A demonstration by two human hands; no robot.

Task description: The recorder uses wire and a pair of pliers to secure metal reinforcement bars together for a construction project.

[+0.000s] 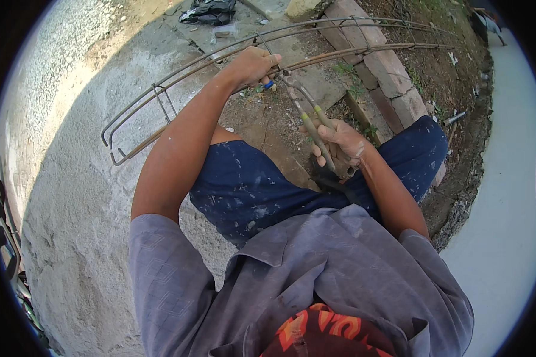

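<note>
A long, narrow cage of rusty steel bars [333, 55] with bent hooks at its left end stretches across the far side in front of me. My left hand [253, 66] is closed around it near one of its cross ties. In my right hand [339, 141] are long-handled pincers [313, 133], their grips marked with yellow bands. The pincers' jaws meet the cage just right of my left fingers; whether they bite on wire is too small to tell. A small blue thing [269, 85] shows under my left hand.
Broken concrete blocks [387, 71] lie beyond my right knee. A black plastic bag [208, 11] sits at the far side. Grey sandy ground [83, 208] spreads to my left, and a pale wall or slab [500, 196] runs along the right. Part of a bicycle or motorbike [9, 238] shows at the left rim.
</note>
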